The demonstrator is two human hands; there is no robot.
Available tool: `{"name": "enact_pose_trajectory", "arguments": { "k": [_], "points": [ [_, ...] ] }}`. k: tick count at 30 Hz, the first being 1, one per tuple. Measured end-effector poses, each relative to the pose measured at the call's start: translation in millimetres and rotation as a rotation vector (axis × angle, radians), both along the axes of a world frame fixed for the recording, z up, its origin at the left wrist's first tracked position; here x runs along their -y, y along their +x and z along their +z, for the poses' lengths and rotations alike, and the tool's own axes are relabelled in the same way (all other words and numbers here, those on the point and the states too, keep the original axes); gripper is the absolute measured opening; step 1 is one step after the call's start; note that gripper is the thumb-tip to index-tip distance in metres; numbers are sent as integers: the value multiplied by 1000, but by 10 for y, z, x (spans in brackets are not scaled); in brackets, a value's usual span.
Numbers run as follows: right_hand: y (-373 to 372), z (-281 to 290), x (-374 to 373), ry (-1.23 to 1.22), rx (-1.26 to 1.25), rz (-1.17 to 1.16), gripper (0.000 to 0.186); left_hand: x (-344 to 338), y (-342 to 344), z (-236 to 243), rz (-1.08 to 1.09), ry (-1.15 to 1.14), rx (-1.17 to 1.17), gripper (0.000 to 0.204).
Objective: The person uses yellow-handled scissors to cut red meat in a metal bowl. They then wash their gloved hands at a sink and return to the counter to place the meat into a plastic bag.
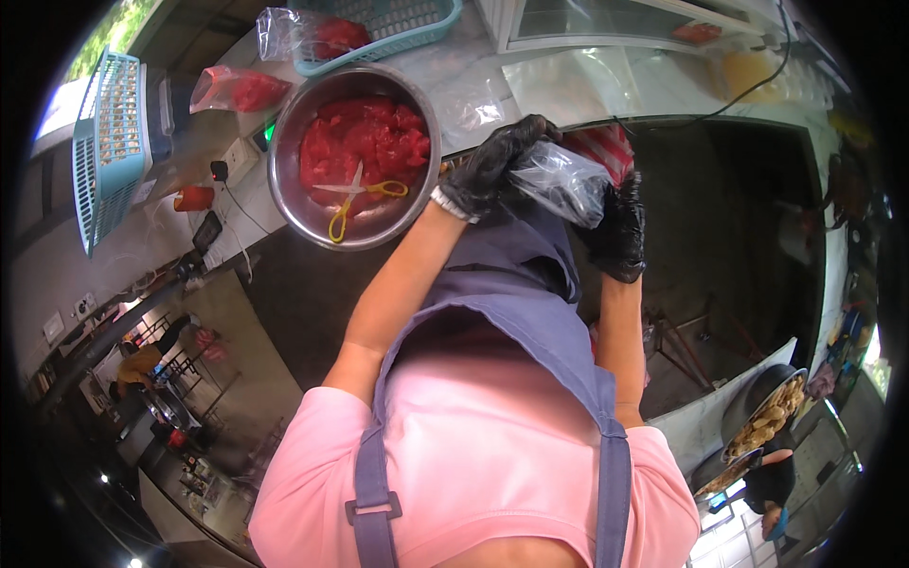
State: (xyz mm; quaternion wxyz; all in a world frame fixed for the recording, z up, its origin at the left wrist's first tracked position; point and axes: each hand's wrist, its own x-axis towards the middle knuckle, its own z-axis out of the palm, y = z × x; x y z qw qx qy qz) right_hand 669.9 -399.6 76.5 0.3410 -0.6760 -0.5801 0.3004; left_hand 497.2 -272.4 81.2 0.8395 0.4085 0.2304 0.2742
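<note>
My left hand [499, 163], in a black glove, is closed on the upper left edge of a crumpled clear plastic bag [565, 182]. My right hand [615, 230], also gloved in black, grips a red-and-white striped plastic bag [603, 150] at the clear bag's right side; its fingers are partly hidden. Both bags are held in front of my blue apron. Left of my hands stands a steel bowl [279, 180] with chunks of raw red meat [365, 142]. Scissors [352, 196] with yellow handles lie open on the meat.
Behind the bowl sit a bag of meat [254, 92] and a light-blue basket [421, 40]. Clear plastic bags [469, 106] lie on the white counter [431, 71]. A black cable [757, 85] crosses at the upper right. Another person [769, 488] is at the lower right, near pans of food [765, 417].
</note>
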Motion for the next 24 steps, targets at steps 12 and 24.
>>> {"name": "enact_pose_trajectory", "arguments": {
  "k": [12, 24],
  "points": [
    [-239, 1, -258, 39, -409, -392, 45, 267, 70, 108, 216, 1102, -1043, 41],
    [-329, -288, -164, 273, 76, -480, 59, 78, 133, 212, 259, 1089, -1017, 53]
  ]
}}
